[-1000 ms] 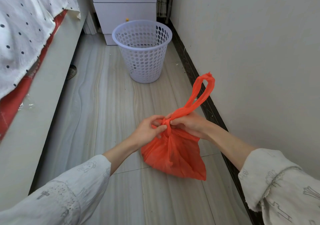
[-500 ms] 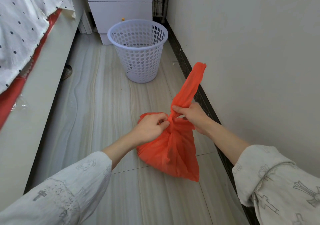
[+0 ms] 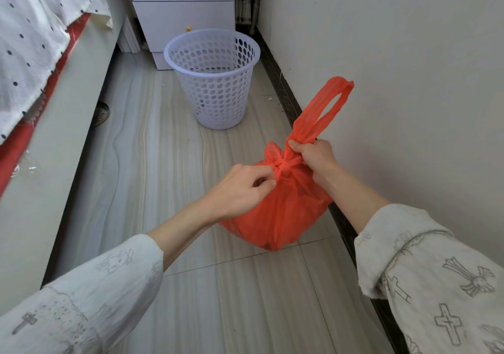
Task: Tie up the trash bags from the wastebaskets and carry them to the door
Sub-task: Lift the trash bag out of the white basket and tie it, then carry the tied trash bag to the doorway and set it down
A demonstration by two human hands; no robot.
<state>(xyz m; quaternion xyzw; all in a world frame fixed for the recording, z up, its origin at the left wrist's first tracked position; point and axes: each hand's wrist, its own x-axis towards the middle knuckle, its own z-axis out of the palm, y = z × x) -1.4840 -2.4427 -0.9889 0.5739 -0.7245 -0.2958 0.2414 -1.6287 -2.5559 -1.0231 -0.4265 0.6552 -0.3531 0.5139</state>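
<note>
Both arms reach forward and down from pale printed sleeves, forearms bare, and meet over a red trash bag (image 3: 281, 212) that sits on the tiled floor (image 3: 169, 162) close to the dark skirting of the wall (image 3: 409, 81).

The right hand (image 3: 316, 160) is clenched around the base of the bag's loop handle (image 3: 324, 108), thumb across the top, knuckles turned up; the loop stands up and away from this hand toward the wall. Just left of this hand, touching it, is the knot (image 3: 282, 166) at the bag's neck.

The left hand (image 3: 242, 187) comes in from the lower left with the wrist nearly straight, fingers curled, its fingertips at the knot pinching the red plastic there. A short flap of the bag pokes up just behind the knot, beyond the left hand's fingertips.

Beyond both hands, well apart from the bag, a white perforated wastebasket (image 3: 214, 81) stands upright on the floor in front of a white drawer unit (image 3: 182, 7). Far to the left of the left arm runs a bed (image 3: 41, 40) with a spotted white cover.
</note>
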